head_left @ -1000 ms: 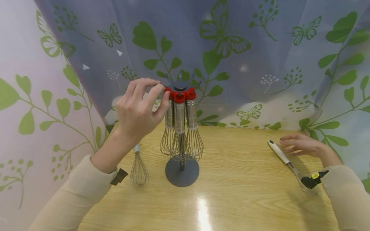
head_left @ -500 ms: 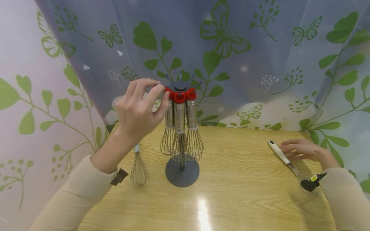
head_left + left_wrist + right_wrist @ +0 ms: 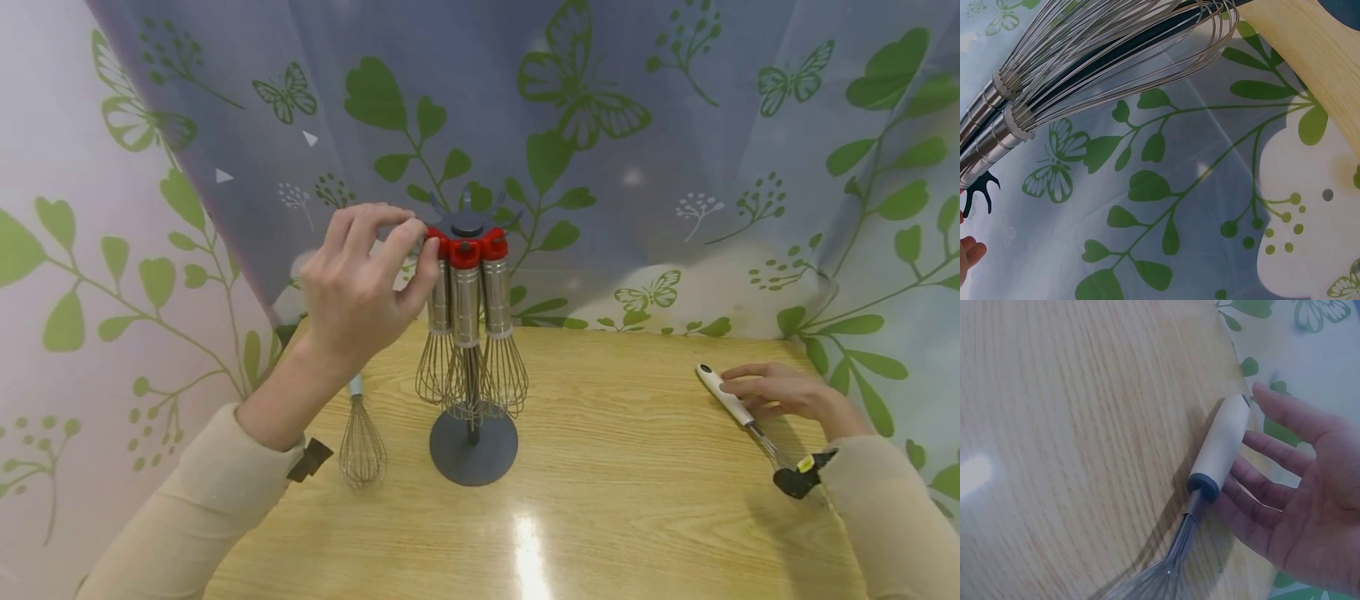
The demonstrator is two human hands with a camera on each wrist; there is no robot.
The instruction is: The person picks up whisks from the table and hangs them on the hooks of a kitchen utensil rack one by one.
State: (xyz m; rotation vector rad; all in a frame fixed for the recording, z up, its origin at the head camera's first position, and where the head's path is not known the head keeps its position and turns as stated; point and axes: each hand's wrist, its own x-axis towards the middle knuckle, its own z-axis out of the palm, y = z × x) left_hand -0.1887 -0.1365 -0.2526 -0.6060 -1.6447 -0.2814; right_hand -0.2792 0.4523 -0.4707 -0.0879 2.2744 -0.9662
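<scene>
My left hand (image 3: 360,283) pinches the red cap at the top of the left hanging whisk (image 3: 441,296). This whisk and two others with steel handles and red caps hang from a dark grey stand (image 3: 474,458). Only a few fingertips show at the edge of the left wrist view, beside the steel whisks (image 3: 1007,128). On the right, my right hand (image 3: 780,392) reaches beside a white-handled whisk (image 3: 723,394) lying on the table. In the right wrist view the fingers are spread and lightly bent, palm facing the white handle (image 3: 1221,440), fingertips right at its far side.
Another whisk (image 3: 362,446) with a pale blue handle lies left of the stand, its handle partly behind my left forearm. The wooden table (image 3: 615,500) has a curtain (image 3: 645,183) with leaves and butterflies behind it and along both sides.
My right hand has moved slightly left and down, closer to the white handle. The left hand stays on the red cap, and the hanging whisks have not moved.
</scene>
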